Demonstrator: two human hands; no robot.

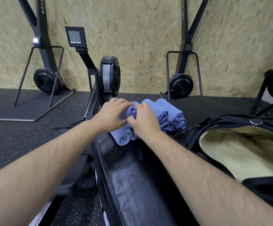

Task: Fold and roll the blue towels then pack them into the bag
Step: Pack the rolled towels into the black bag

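Observation:
Several rolled blue towels [173, 117] lie stacked in a pile on a black padded bench [132, 176], near its far end. My left hand [111, 115] and my right hand [143, 119] both rest on the left part of the pile, fingers closed around one rolled towel [131, 110] between them. Another roll [123, 139] lies at the pile's near edge, below my hands. The black bag [214, 128] sits to the right, wide open, showing a beige lining [240, 149] with nothing visible inside.
A rowing machine with a flywheel [109, 75] and monitor [75, 36] stands just behind the towels. Two upright ski machines [47, 80] [181, 84] stand against the chipboard wall. Black speckled rubber floor [18, 144] lies to the left.

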